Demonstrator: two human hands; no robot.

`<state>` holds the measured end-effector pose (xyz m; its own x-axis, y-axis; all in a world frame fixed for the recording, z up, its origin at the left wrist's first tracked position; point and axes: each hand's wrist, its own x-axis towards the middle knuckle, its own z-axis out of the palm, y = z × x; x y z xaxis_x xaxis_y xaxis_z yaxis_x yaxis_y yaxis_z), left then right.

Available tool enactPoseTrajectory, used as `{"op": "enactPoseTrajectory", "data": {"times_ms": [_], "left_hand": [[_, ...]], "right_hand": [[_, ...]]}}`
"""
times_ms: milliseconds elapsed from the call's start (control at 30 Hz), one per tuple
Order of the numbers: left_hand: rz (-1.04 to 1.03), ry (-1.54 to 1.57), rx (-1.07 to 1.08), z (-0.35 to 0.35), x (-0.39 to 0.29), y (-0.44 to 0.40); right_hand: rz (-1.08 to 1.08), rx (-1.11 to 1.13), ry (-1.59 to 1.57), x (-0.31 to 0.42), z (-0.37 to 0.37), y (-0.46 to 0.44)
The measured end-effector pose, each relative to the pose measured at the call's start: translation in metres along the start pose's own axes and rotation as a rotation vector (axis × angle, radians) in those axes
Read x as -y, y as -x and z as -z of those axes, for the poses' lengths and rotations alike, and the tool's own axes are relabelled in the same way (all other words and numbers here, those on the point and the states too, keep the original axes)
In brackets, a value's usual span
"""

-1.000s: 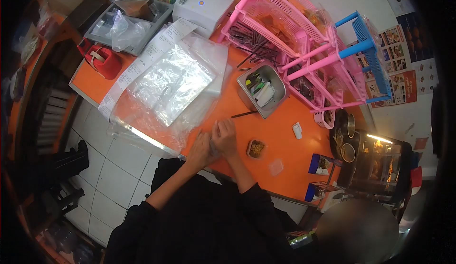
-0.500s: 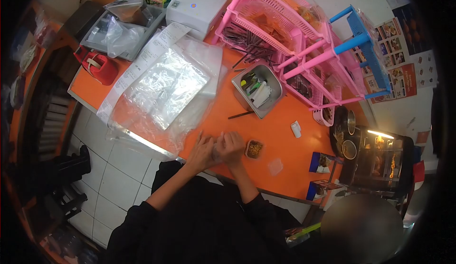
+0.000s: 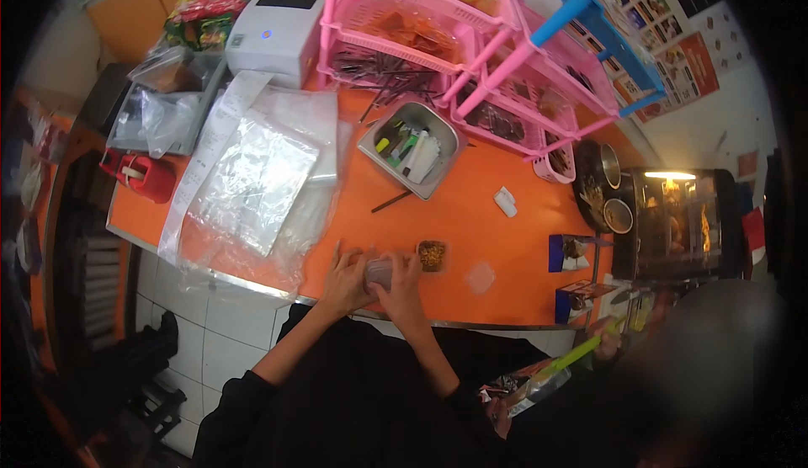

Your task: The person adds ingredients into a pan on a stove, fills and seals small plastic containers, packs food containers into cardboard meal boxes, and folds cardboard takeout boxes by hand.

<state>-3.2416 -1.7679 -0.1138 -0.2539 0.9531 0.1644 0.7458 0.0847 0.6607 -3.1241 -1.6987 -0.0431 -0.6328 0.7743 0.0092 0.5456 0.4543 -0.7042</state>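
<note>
Close to the front edge of the orange table (image 3: 454, 300), my left hand (image 3: 343, 284) and my right hand (image 3: 402, 289) hold a small greyish round container (image 3: 379, 273) between them. The fingers of both hands curl round its sides, and its contents cannot be made out. Just right of my right hand sits a small clear tub (image 3: 433, 256) with yellow-brown food in it. A clear square lid (image 3: 481, 278) lies flat further right. Behind my hands is a dark stick (image 3: 390, 202).
Plastic bags (image 3: 257, 182) and a long receipt (image 3: 206, 152) lie left. Behind stand a metal tray (image 3: 414, 148) of pens, a white printer (image 3: 273, 34) and pink racks (image 3: 404, 34). A co-worker's hands (image 3: 608, 340) hold a green-edged item at right.
The view has turned, shifting the table items. My fingers have opened somewhat, so the round container between them shows more clearly. The co-worker's hands and green-edged item have come into fuller view.
</note>
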Motion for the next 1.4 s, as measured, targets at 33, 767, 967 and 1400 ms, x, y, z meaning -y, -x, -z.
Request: {"op": "enactPoseTrajectory", "data": {"times_ms": [33, 767, 967, 1400], "left_hand": [[-0.019, -0.013, 0.026, 0.000, 0.000, -0.002], [-0.435, -0.066, 0.446, 0.071, -0.022, -0.030], [-0.511, -0.213, 0.586, 0.073, -0.022, -0.042], [-0.516, -0.025, 0.582, 0.065, -0.014, -0.055]], "right_hand": [[-0.017, -0.012, -0.028, -0.004, -0.001, 0.001], [-0.339, -0.439, -0.438, -0.022, -0.014, 0.055], [-0.553, -0.369, -0.886, -0.058, -0.044, 0.062], [-0.587, -0.503, -0.795, -0.080, -0.070, 0.057]]}}
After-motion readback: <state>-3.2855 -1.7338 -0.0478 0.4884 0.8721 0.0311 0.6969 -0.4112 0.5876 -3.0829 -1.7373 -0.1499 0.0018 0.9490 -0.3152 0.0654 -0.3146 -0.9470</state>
